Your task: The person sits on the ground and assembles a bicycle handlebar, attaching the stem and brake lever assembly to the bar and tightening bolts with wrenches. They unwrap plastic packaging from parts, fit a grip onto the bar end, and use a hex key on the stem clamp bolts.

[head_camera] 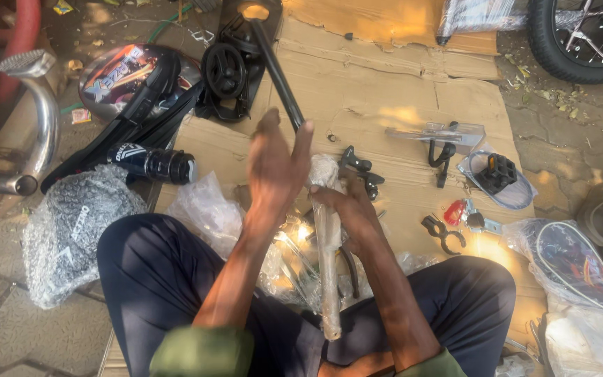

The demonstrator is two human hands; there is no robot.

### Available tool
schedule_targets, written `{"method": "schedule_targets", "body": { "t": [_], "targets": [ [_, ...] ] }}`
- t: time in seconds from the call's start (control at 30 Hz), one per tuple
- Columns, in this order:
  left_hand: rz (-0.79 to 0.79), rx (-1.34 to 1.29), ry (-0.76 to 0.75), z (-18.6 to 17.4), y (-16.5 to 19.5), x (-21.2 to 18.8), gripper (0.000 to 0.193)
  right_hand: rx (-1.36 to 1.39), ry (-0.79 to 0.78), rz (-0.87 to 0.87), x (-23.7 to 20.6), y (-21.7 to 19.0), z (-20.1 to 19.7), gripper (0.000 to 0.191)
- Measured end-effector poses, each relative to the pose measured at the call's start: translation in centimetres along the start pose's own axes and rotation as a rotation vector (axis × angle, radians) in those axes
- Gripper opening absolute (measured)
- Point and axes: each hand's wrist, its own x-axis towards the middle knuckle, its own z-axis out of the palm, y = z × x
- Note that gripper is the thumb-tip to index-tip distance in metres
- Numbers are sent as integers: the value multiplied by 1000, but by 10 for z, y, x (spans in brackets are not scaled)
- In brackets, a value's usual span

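Observation:
I sit on flattened cardboard (385, 91) with my knees apart. My right hand (347, 209) grips a long rod wrapped in clear plastic (329, 272), held upright between my legs. My left hand (277, 160) is raised beside the rod's wrapped top end (324, 171), fingers apart and nothing visibly held. Behind the left hand a black tube (277, 70) slants away across the cardboard.
Loose plastic wrap (207, 209) lies by my left knee. Black brackets (364, 171), a black pedal in a bag (498, 174), a red part (454, 212), a black bottle (155, 164), small wheels (225, 70), a chrome tube (36, 139) and a bicycle tyre (581, 42) surround me.

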Motion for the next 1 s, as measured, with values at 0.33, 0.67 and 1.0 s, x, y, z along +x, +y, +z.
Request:
{"method": "schedule_targets", "body": {
  "t": [0.33,0.67,1.0],
  "targets": [
    [-772,-702,-264,40,-8,41,31,-515,-21,-202,14,-29,-12,22],
    [-839,-252,-92,60,-15,74,37,-1060,145,-699,-84,-48,5,12],
    [-855,-222,33,82,-68,88,36,-624,44,-533,-188,22,-109,18]
  ]
}}
